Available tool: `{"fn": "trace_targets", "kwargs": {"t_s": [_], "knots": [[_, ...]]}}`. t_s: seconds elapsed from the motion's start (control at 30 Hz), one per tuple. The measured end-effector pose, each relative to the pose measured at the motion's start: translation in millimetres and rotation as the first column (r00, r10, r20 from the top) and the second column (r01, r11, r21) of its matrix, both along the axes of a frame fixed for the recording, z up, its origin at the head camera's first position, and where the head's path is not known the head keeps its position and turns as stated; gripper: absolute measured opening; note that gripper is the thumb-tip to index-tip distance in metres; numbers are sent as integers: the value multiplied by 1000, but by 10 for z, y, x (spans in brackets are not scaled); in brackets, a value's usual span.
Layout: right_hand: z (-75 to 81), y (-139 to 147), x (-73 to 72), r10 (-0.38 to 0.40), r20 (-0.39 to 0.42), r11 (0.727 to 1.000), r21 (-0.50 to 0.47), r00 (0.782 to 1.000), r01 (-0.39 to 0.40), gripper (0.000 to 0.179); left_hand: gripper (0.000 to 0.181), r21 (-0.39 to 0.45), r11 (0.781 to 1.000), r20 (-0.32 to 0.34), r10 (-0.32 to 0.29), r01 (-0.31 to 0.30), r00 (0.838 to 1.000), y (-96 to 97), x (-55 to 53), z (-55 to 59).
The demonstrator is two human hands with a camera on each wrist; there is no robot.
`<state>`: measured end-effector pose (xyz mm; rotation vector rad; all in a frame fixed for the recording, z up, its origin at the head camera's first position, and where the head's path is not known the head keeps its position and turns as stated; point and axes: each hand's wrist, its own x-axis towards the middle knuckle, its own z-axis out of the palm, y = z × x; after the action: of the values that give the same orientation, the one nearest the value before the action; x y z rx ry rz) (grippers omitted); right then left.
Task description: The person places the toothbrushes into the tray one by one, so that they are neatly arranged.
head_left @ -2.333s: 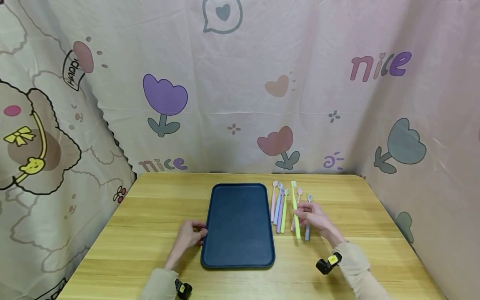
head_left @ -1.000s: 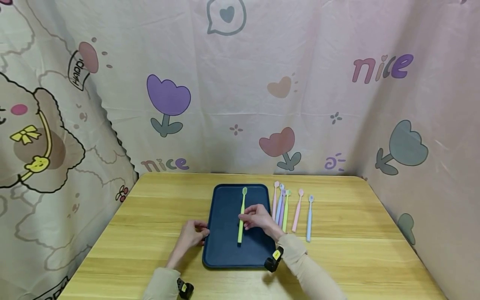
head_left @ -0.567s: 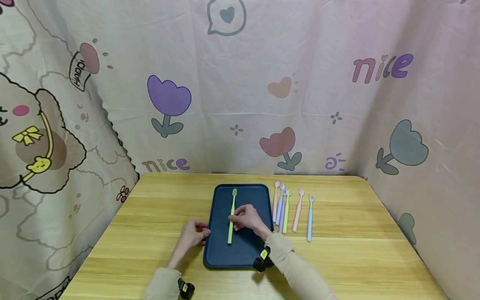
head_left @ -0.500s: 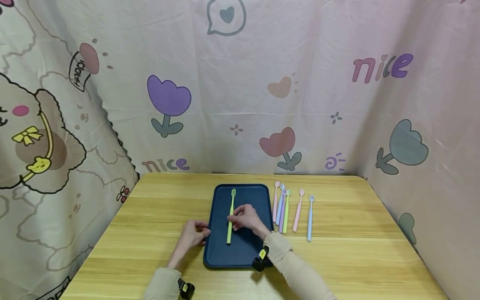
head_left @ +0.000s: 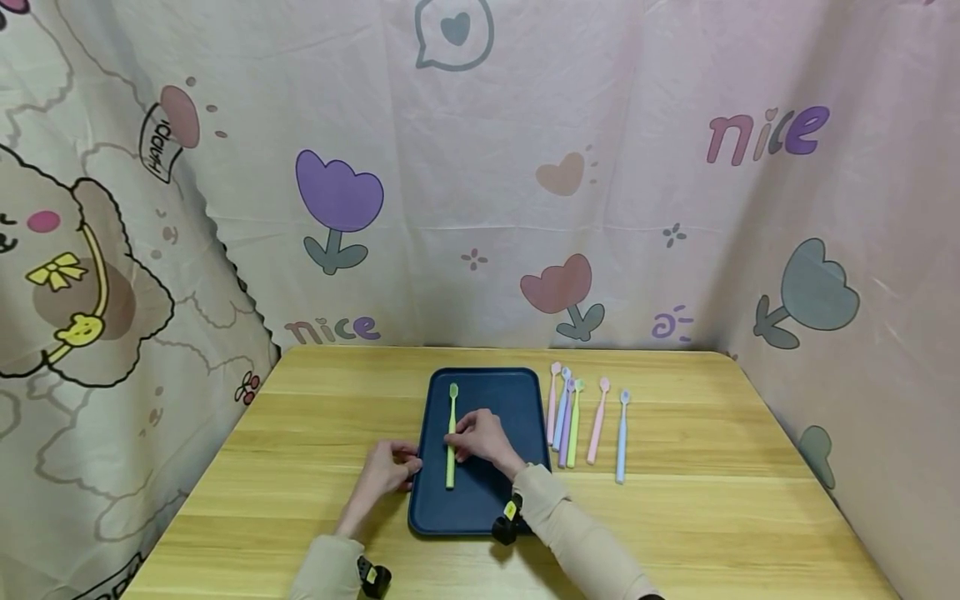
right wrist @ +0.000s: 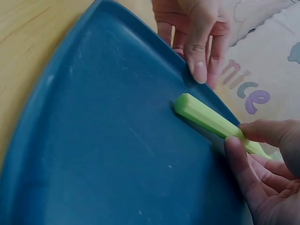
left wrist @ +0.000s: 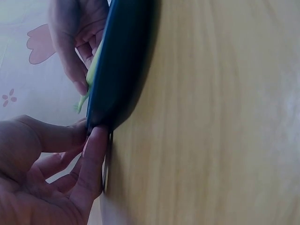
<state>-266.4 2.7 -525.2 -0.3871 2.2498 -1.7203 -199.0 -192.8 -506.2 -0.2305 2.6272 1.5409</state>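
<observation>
In the head view, a dark blue tray (head_left: 510, 400) lies on the wooden table. My right hand (head_left: 483, 435) holds a yellow-green toothbrush (head_left: 450, 475) between thumb and fingers over the tray's left part, its head pointing away from me. In the right wrist view, the thick handle end (right wrist: 206, 116) sits close over the tray floor. At the tray's left edge my left hand (head_left: 386, 467) pinches the rim; the left wrist view has its thumb and fingertips (left wrist: 96, 140) right at the edge.
Right of the tray lie a pink toothbrush (head_left: 552, 408), a blue one (head_left: 559, 421), a purple one (head_left: 564, 442) and a green one (head_left: 574, 429) close together. Another pink toothbrush (head_left: 597, 425) and a blue one (head_left: 622, 442) lie farther right. A patterned curtain (head_left: 450, 167) hangs behind.
My right hand has picked up the yellow-green toothbrush from the right-hand group, carried it left over the tray and moved it toward the left side. My left hand stays at the rim.
</observation>
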Motion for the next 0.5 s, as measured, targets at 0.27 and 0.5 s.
{"fn": "trace_targets", "kwargs": {"t_s": [0.27,0.5], "knots": [[3,-77,38,-41,-68,994,100,997,48,14,19,-2,1000,3,-8,8,1000,2,-3,-3],[-25,-113,56,-57,-95,993,93,994,66,19,18,6,1000,0,0,0,1000,-3,-5,-19]]}}
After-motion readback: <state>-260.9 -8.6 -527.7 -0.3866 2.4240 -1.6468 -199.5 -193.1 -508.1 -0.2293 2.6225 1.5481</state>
